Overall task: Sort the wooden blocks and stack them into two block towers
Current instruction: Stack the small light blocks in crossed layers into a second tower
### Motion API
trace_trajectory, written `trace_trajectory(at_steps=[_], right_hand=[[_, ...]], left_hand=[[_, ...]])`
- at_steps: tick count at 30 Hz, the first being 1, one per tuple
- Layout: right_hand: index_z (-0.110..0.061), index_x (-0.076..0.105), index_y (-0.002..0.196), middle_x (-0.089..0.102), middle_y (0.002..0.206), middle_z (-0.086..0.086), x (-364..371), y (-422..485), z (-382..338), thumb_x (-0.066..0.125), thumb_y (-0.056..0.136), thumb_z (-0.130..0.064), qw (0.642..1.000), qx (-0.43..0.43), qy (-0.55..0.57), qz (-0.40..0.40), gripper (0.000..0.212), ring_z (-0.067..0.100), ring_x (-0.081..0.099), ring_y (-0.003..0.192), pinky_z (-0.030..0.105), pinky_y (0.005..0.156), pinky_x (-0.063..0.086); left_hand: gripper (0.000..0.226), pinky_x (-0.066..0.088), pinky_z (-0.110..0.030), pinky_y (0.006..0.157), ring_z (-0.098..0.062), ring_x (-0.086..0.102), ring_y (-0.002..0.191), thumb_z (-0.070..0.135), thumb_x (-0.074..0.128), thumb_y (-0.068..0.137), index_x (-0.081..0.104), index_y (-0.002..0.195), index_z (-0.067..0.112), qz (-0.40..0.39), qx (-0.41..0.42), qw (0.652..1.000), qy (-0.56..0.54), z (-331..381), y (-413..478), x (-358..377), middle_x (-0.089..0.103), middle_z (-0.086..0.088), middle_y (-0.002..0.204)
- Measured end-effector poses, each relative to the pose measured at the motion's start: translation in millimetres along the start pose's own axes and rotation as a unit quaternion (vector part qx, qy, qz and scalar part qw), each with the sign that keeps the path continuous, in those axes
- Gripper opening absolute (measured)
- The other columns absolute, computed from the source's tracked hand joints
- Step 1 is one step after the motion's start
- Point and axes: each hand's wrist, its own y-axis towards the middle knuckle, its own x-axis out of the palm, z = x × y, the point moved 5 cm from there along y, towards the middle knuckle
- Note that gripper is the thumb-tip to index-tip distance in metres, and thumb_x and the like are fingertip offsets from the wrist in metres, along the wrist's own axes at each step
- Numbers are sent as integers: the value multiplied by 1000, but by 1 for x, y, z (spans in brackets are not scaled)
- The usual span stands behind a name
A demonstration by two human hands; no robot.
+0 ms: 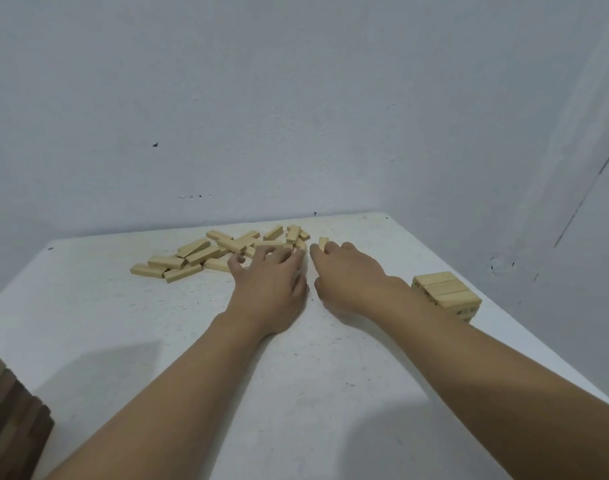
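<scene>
Several light wooden blocks (pixel 206 252) lie scattered in a loose pile at the far side of the white table (pixel 123 323). My left hand (pixel 272 282) rests palm down over the pile's right part, fingers spread on the blocks. My right hand (pixel 344 271) reaches beside it, its fingertips touching a single block (pixel 323 243) that lies just right of the pile. A short light block tower (pixel 446 294) stands at the table's right edge, partly hidden behind my right forearm. A dark wooden block tower (pixel 9 420) shows at the lower left corner.
A grey-white wall (pixel 296 116) rises directly behind the table's far edge and along its right side. The table's right edge runs diagonally close to the light tower.
</scene>
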Motion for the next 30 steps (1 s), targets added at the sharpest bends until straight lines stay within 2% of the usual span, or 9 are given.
trace_trajectory(at_steps=[5, 9, 13, 17, 23, 25, 26, 28, 30], right_hand=[[-11, 51, 113, 44, 133, 8, 4, -2, -1, 45, 98, -9, 1000, 12, 16, 16, 16, 29, 41, 119, 36, 78, 36], [-11, 50, 121, 47, 128, 5, 8, -5, 2, 41, 92, 3, 997, 4, 68, 37, 34, 27, 44, 113, 38, 82, 44], [-8, 55, 122, 51, 123, 5, 5, -13, 5, 39, 90, 8, 991, 3, 121, 52, 39, 26, 50, 98, 40, 80, 46], [-7, 58, 114, 56, 118, 4, 7, -28, 3, 39, 85, 13, 982, -2, 172, 80, 40, 28, 54, 94, 38, 76, 43], [-9, 64, 99, 60, 103, 1, 10, -52, -4, 43, 84, 13, 963, -36, 233, 129, 34, 23, 51, 87, 35, 74, 39], [-11, 65, 94, 63, 101, 0, 12, -63, -7, 43, 85, 11, 951, -49, 266, 153, 33, 22, 53, 86, 36, 75, 41], [-12, 66, 92, 64, 99, 0, 14, -67, -8, 43, 85, 10, 945, -56, 278, 162, 33, 22, 54, 85, 35, 73, 41], [-13, 67, 84, 65, 91, -1, 17, -75, -11, 43, 84, 7, 936, -84, 293, 179, 31, 20, 54, 81, 32, 69, 37], [-13, 66, 76, 65, 83, -4, 17, -83, -14, 39, 78, -1, 925, -114, 308, 191, 30, 19, 56, 79, 31, 68, 39]], left_hand=[[28, 14, -50, 104, -11, 42, 126, 30, 41, 101, 63, 118, 32, 40, -12, 997, -61, -3, -1, -6, 56, 13, 116], [29, 14, -46, 102, -10, 48, 104, 21, 39, 98, 67, 91, 26, 53, -22, 996, -71, -4, -2, -12, 51, 9, 91], [34, 13, -46, 108, -11, 52, 90, 16, 40, 99, 71, 87, 24, 60, -28, 995, -75, -1, -5, -17, 52, 7, 84], [36, 8, -41, 110, -11, 52, 89, 13, 41, 98, 76, 91, 19, 56, -37, 994, -89, 2, -13, -20, 55, 5, 87], [34, 13, -37, 114, -12, 47, 81, 15, 45, 100, 77, 95, 24, 24, 9, 997, -78, 19, -41, -28, 40, 8, 77], [31, 27, -36, 105, -10, 42, 68, 17, 49, 99, 78, 90, 24, 37, 42, 995, -81, 25, -57, -35, 35, 9, 69], [31, 32, -33, 92, -10, 38, 63, 17, 50, 99, 78, 86, 22, 47, 56, 994, -78, 27, -67, -39, 32, 9, 66], [33, 22, -27, 67, -11, 34, 59, 17, 47, 99, 74, 78, 19, 60, 71, 994, -62, 30, -88, -46, 31, 7, 64], [38, 17, -22, 58, -17, 38, 60, 20, 46, 102, 69, 72, 16, 82, 72, 992, -60, 29, -106, -53, 33, 4, 62]])
